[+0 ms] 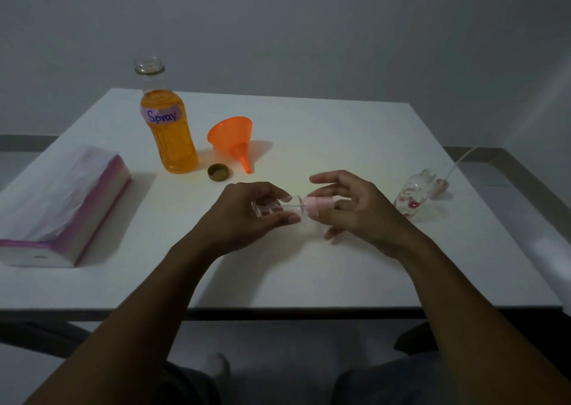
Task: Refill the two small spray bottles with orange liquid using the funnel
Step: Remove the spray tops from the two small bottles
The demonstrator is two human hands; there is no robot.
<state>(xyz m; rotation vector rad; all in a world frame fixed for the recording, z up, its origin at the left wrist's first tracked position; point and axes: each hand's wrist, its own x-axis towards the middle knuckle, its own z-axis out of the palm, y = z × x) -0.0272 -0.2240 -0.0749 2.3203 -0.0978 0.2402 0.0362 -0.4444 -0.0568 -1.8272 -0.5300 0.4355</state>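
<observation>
While both hands work at table [309,265] centre, tissue pack [61,200] lies at 9 o'clock. Open orange-liquid bottle [168,132], cap [218,172], funnel [233,139] on its side: 11–12 o'clock. Left hand [247,216] fingers wrap clear spray bottle [278,208], held horizontal; right hand [349,207] fingertips pinch its pink sprayer top [312,204], other fingers spread. Second spray bottle [414,194] lies at 3 o'clock.

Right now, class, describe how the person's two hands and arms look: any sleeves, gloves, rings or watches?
Both the left hand and the right hand are bare: no gloves, rings or watch visible. Both forearms are uncovered to the frame's bottom edge, with no sleeve showing.
</observation>
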